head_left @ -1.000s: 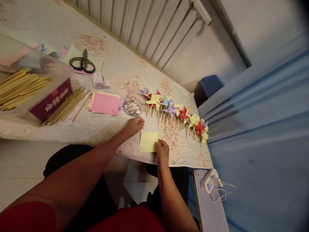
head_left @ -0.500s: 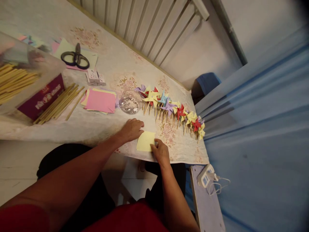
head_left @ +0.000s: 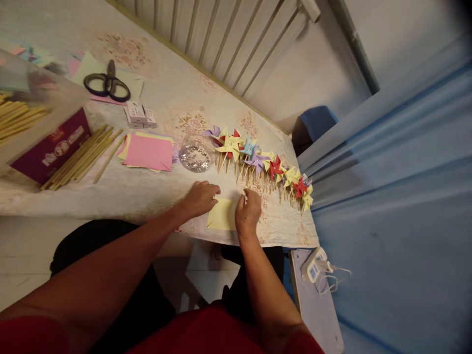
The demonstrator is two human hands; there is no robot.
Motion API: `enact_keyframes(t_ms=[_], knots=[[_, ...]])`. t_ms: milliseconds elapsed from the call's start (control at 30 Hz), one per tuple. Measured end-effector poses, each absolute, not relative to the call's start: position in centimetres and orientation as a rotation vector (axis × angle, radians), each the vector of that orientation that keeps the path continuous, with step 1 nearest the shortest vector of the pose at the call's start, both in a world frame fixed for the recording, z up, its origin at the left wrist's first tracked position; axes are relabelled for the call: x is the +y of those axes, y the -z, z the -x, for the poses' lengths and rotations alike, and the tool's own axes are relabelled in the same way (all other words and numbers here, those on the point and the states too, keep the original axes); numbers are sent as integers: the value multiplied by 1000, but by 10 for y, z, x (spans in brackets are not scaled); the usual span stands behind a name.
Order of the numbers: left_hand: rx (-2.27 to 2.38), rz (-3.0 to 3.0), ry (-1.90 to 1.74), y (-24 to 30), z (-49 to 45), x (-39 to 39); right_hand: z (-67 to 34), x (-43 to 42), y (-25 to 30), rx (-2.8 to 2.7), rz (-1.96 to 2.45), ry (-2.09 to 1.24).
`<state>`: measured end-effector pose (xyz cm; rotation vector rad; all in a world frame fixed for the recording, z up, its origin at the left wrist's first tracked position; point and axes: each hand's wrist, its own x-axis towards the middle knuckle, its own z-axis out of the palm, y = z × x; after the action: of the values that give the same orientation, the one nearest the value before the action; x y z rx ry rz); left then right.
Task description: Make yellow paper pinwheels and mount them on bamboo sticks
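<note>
A yellow paper square (head_left: 221, 216) lies at the near edge of the table (head_left: 155, 191). My left hand (head_left: 200, 197) rests on its upper left corner, fingers curled down onto the paper. My right hand (head_left: 248, 211) covers the sheet's right side, with its fingertips bent at the far right corner. Just beyond the hands runs a row of finished paper pinwheels (head_left: 260, 164) on wooden sticks. A clear dish of shiny pins (head_left: 195, 155) stands to their left.
A stack of coloured paper, pink on top (head_left: 149, 151), wooden sticks (head_left: 79, 158), a purple box (head_left: 49, 146), small white boxes (head_left: 140, 114) and black scissors (head_left: 106, 87) lie further left. A power strip (head_left: 313, 268) sits on a ledge at right, beside a blue curtain (head_left: 398, 196).
My right hand slid up from the sheet's lower right corner to its far right corner. My left hand moved onto the sheet's upper left corner.
</note>
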<state>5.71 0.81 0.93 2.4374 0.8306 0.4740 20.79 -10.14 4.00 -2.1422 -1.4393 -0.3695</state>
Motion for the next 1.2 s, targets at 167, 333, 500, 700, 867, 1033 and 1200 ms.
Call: enact_keyframes(t_ms=[167, 333, 500, 700, 867, 1033, 1200], knots=[[852, -2442, -513, -8, -60, 6, -198, -69, -6, -1676, 2126, 349], [913, -2427, -575, -8, -60, 8, -192, -65, 9, -1723, 2349, 266], [939, -2394, -918, -13, -47, -1, -190, -64, 6, -1699, 2383, 273], [671, -2485, -1032, -5, -42, -48, -189, -62, -1, -1738, 2421, 188], [745, -2636, -765, 9, -43, -78, -189, -60, -1, -1716, 2471, 130], [959, -2728, -523, 17, -35, -81, -187, -63, -1, -1702, 2362, 174], [1007, -2806, -483, 22, -35, -80, -187, -64, -3, -1702, 2316, 143]])
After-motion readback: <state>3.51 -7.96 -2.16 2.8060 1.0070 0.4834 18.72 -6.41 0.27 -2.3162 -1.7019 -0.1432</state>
